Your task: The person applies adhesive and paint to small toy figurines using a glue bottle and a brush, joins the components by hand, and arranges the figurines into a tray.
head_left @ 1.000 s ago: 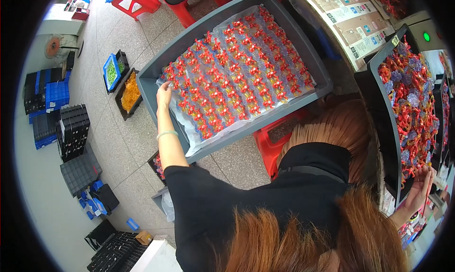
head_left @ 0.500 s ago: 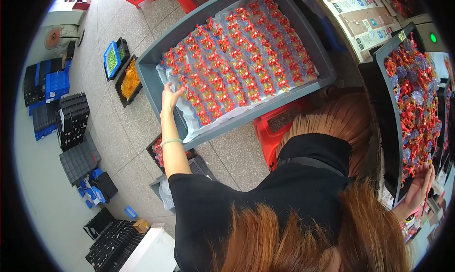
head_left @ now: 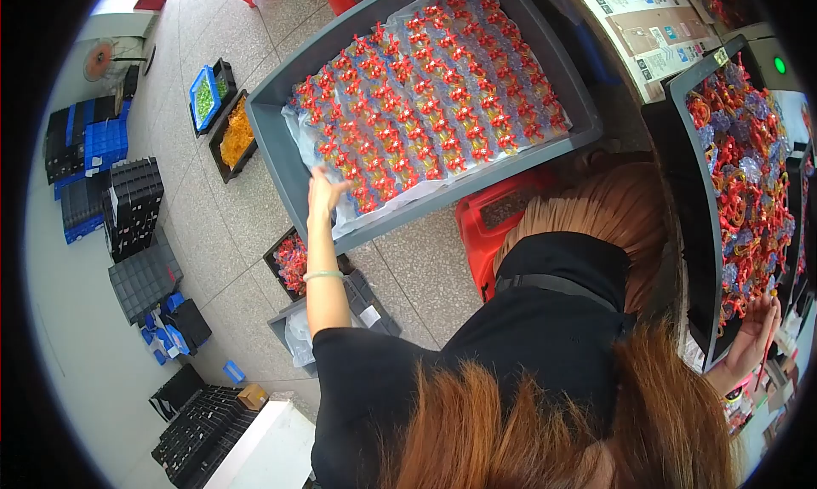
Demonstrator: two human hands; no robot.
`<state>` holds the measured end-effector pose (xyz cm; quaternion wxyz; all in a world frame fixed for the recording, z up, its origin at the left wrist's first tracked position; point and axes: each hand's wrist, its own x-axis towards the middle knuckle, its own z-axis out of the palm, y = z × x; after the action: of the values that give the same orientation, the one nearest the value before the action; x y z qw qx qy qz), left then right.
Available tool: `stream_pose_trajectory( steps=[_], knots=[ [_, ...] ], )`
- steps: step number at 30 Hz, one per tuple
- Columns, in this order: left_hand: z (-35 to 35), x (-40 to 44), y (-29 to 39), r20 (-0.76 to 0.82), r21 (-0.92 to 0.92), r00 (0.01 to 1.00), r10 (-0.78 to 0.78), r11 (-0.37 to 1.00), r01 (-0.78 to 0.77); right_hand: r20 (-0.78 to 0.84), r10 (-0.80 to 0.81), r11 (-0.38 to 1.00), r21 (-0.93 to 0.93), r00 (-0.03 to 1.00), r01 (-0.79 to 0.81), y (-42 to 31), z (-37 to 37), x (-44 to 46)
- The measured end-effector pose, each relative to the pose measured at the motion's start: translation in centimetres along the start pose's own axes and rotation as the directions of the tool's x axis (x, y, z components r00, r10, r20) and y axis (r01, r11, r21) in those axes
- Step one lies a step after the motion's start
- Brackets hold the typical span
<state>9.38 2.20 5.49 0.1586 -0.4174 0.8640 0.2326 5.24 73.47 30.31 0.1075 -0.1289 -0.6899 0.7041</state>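
My left hand [head_left: 326, 193] is over the lower left corner of a large grey tray [head_left: 271, 144], its fingers apart, beside the white lining sheet [head_left: 298, 136]. Rows of small red, yellow and clear purple plastic pieces [head_left: 425, 106] lie on that lining. At the far right my right hand [head_left: 751, 336] is by the near end of a black tray [head_left: 696, 225] heaped with red and purple plastic pieces [head_left: 749, 183]. A thin dark-red stick [head_left: 768, 348] runs along its fingers; its kind is not clear.
Below the grey tray stands a red stool [head_left: 485, 234]. Floor trays hold orange pieces [head_left: 236, 136], green pieces [head_left: 204, 100] and red pieces [head_left: 291, 263]. Stacked black crates [head_left: 134, 204] line the left wall. Flattened printed cardboard [head_left: 651, 29] lies on the bench at upper right.
My left hand has moved down and slightly right along the grey tray's left side. The right hand stays at the black tray. The view has shifted a little.
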Motion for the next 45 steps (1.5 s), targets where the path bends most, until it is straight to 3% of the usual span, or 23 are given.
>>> stream_pose_trajectory(
  steps=[1,4,7,8,11,15,16,19,21,22,26,29,31,33,35,40,43,45],
  knots=[
    [0.9,0.5,-1.3,0.08,0.031,0.995,0.06,0.998,-0.063,-0.009,0.0,1.0,0.006,1.0,0.0,0.1,-0.1,0.0],
    [2.8,-0.8,-1.1,-0.114,-0.104,0.984,0.137,0.983,-0.149,-0.006,0.005,1.0,0.005,1.0,-0.005,0.5,0.0,0.3],
    [3.1,-0.7,-1.2,-0.27,-0.245,0.962,0.045,0.963,-0.114,0.009,-0.012,1.0,-0.003,1.0,0.012,0.4,-0.6,0.3],
    [4.1,0.0,-2.5,-0.321,-0.16,0.94,0.114,0.972,-0.173,0.014,-0.012,1.0,0.002,1.0,0.012,0.3,-0.6,0.4],
    [3.3,0.0,-2.9,-0.273,-0.121,0.955,-0.114,0.989,0.083,0.02,-0.013,1.0,0.027,1.0,0.012,0.6,-0.5,0.6],
    [2.9,2.4,-2.2,-0.606,-0.188,0.795,-0.028,0.976,-0.108,-0.016,-0.006,1.0,0.028,1.0,0.006,0.4,-0.6,0.2],
    [2.4,1.4,-0.2,-0.625,-0.113,0.781,0.017,0.987,-0.112,-0.026,-0.007,1.0,0.029,1.0,0.008,0.5,-1.0,0.2],
    [4.2,1.7,1.3,-0.508,0.189,0.743,0.436,0.898,-0.398,-0.045,0.0,0.999,0.049,0.999,0.002,0.7,-1.1,-0.3],
    [5.4,-0.3,4.1,-0.318,0.226,0.866,0.386,0.918,-0.326,-0.02,-0.01,0.998,0.056,1.0,0.011,0.8,-0.6,-0.5],
    [5.7,-0.7,4.7,-0.136,0.15,0.953,0.272,0.956,-0.252,-0.007,-0.013,0.998,0.06,1.0,0.014,0.8,-0.6,-0.5],
    [6.2,-0.7,4.9,-0.02,0.216,0.97,0.242,0.948,-0.232,-0.008,-0.003,0.996,0.093,1.0,0.003,0.8,-1.4,-0.4],
    [6.0,-1.6,6.7,-0.091,0.359,0.984,0.153,0.927,-0.111,-0.003,-0.008,0.994,0.105,1.0,0.008,0.7,-1.5,-0.4],
    [6.4,-3.0,9.2,-0.176,0.42,0.942,0.285,0.887,-0.19,-0.016,-0.023,0.993,0.114,1.0,0.024,0.9,-1.6,-0.5],
    [8.1,-3.2,10.5,-0.033,0.357,0.854,0.519,0.804,-0.475,-0.028,-0.027,0.992,0.126,0.999,0.03,1.2,-1.9,-0.7],
    [9.3,-3.7,11.8,0.153,0.213,0.904,0.398,0.88,-0.424,-0.038,-0.026,0.99,0.139,0.999,0.031,1.3,-2.1,-0.8],
    [7.7,-4.2,15.3,0.246,0.411,0.942,0.228,0.855,-0.315,-0.074,-0.019,0.985,0.167,0.997,0.032,1.3,-2.9,-1.2],
    [8.0,-5.7,18.4,-0.043,0.416,0.892,0.449,0.82,-0.393,-0.116,-0.025,0.981,0.187,0.993,0.047,1.4,-3.1,-1.5],
    [9.7,-5.9,19.6,0.102,0.253,0.794,0.599,0.756,-0.603,-0.125,-0.029,0.98,0.192,0.992,0.052,1.2,-3.0,-1.6]
  ],
)
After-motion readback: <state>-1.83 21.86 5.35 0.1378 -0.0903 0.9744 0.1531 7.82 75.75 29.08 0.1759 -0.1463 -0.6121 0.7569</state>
